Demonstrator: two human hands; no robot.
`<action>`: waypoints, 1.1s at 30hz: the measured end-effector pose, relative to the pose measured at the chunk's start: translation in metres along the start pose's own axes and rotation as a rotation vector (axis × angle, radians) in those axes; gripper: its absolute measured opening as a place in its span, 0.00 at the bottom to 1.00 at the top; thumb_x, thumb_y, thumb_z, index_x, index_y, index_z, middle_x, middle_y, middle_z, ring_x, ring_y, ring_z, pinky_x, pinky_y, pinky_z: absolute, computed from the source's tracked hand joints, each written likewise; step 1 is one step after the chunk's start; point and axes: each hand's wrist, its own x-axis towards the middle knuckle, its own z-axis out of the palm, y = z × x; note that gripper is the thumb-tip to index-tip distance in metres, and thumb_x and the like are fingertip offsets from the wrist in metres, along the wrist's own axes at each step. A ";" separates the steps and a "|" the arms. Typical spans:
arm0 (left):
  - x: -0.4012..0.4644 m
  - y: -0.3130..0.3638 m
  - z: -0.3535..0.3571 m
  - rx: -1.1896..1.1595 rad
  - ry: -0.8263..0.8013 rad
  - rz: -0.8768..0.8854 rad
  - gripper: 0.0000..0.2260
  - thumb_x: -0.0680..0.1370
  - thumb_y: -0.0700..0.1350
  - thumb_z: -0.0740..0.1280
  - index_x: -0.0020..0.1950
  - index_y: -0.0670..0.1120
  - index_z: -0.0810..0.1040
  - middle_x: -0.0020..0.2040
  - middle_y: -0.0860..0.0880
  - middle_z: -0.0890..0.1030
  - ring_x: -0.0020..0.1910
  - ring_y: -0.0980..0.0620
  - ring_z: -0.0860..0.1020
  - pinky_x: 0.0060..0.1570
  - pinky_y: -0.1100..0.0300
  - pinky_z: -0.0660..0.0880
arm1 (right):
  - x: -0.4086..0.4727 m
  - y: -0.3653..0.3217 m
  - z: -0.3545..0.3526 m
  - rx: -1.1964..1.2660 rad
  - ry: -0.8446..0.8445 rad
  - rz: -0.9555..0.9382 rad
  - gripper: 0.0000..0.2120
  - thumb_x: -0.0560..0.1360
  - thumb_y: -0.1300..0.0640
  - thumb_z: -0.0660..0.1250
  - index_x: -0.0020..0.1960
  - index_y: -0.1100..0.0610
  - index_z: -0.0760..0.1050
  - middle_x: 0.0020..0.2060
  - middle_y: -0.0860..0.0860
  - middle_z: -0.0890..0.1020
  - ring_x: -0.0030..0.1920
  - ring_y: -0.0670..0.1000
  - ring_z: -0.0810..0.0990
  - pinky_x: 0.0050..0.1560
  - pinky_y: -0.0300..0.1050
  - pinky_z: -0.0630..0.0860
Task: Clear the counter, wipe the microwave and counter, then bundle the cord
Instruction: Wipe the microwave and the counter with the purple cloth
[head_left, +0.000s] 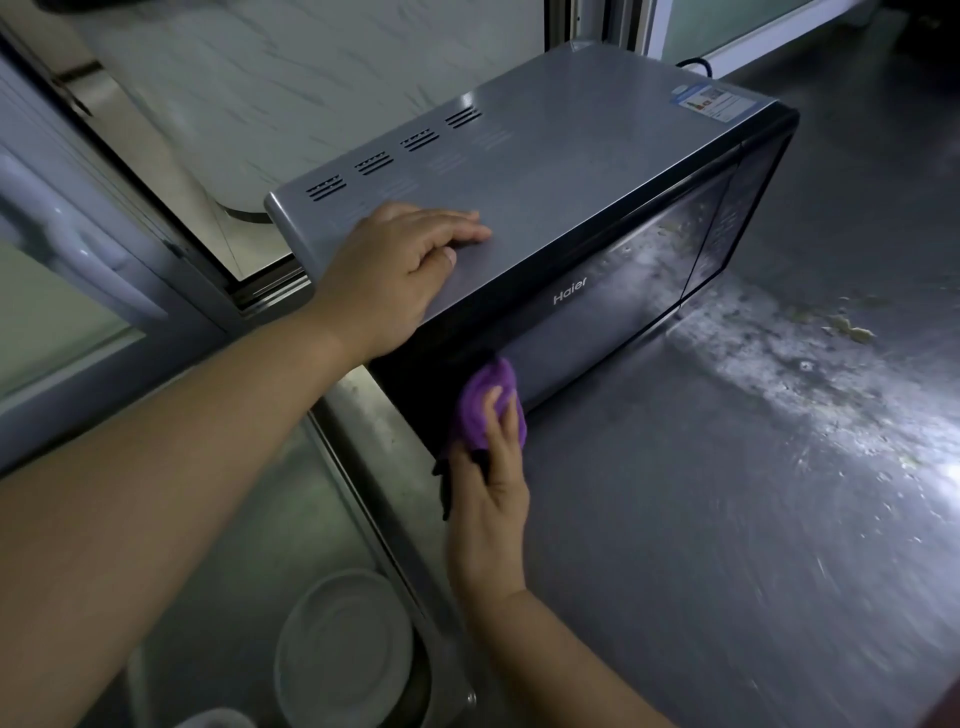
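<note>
A silver and black microwave (545, 171) stands on the steel counter (727, 519), its dark glass door facing right. My left hand (395, 270) lies flat on the near corner of its top, fingers together, holding nothing. My right hand (488, 499) presses a bunched purple cloth (485, 402) against the lower near corner of the door. A black cord (696, 63) peeks out behind the far end of the microwave; the rest of it is hidden.
Pale crumbs and smears (810, 364) spread over the counter to the right of the microwave. A sink (249, 545) lies at lower left with a white plate (343, 649) in it. A sliding window frame (156, 223) runs along the left.
</note>
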 end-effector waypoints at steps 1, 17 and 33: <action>0.000 0.001 0.000 -0.002 -0.001 0.000 0.16 0.77 0.37 0.60 0.62 0.49 0.77 0.63 0.53 0.76 0.62 0.53 0.71 0.61 0.69 0.60 | -0.007 -0.007 0.009 -0.001 -0.030 -0.077 0.25 0.72 0.62 0.64 0.60 0.34 0.74 0.73 0.44 0.63 0.74 0.50 0.58 0.67 0.61 0.67; 0.000 -0.003 0.001 -0.069 0.002 -0.001 0.16 0.77 0.38 0.58 0.62 0.47 0.77 0.63 0.51 0.77 0.63 0.51 0.71 0.66 0.55 0.65 | 0.003 0.044 -0.025 -0.111 -0.028 0.037 0.25 0.75 0.72 0.61 0.64 0.47 0.68 0.71 0.43 0.61 0.73 0.41 0.57 0.70 0.32 0.57; 0.000 -0.003 0.001 -0.084 -0.010 -0.019 0.16 0.78 0.41 0.56 0.62 0.48 0.77 0.64 0.52 0.76 0.64 0.52 0.71 0.66 0.55 0.65 | -0.026 0.000 0.013 -0.158 -0.158 -0.258 0.28 0.74 0.65 0.63 0.69 0.44 0.68 0.74 0.46 0.62 0.76 0.48 0.54 0.66 0.65 0.66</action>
